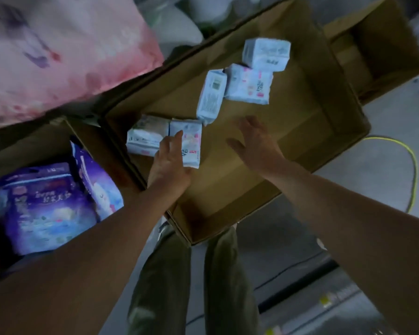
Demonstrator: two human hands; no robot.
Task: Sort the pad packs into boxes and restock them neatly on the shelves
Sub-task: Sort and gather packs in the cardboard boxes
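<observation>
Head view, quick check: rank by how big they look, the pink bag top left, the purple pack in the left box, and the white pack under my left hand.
1. Pink bag, largest.
2. Purple pack.
3. White pack, smallest, though it lies farther from the camera than the purple pack.

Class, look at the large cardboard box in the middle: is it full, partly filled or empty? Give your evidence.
Partly filled. Five white pad packs lie loosely on the floor of the cardboard box, and most of its brown bottom is bare.
</observation>
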